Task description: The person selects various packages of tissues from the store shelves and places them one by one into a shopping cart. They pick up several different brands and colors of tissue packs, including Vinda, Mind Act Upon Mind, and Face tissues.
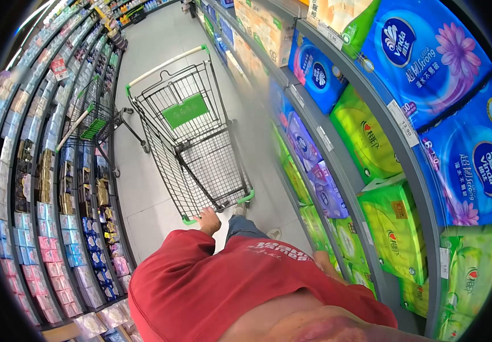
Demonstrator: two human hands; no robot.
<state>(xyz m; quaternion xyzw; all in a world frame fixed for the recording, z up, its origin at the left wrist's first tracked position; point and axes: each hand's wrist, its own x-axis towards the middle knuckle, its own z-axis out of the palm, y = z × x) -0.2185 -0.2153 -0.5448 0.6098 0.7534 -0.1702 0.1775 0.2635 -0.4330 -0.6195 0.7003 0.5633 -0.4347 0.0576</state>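
Note:
A wire shopping cart (186,128) with a green panel (185,110) and green corner pieces stands in front of me in the aisle. Its white-and-green handle is at the far end. My left hand (208,222) is on the cart's near end, between the two green corners, with its fingers curled at the rim. At my right side, my right hand (325,263) shows only in part, low and close to the shelf of green tissue packs (348,242). Its fingers are hidden, so I cannot see whether it holds anything.
Shelves on the right carry blue Vinda tissue packs (428,57), green packs (393,228) and purple packs (305,142). On the left, a curved-looking shelf holds rows of small packages (46,245). A second shopping cart (93,122) stands beside it. Grey floor tiles (137,196) run between.

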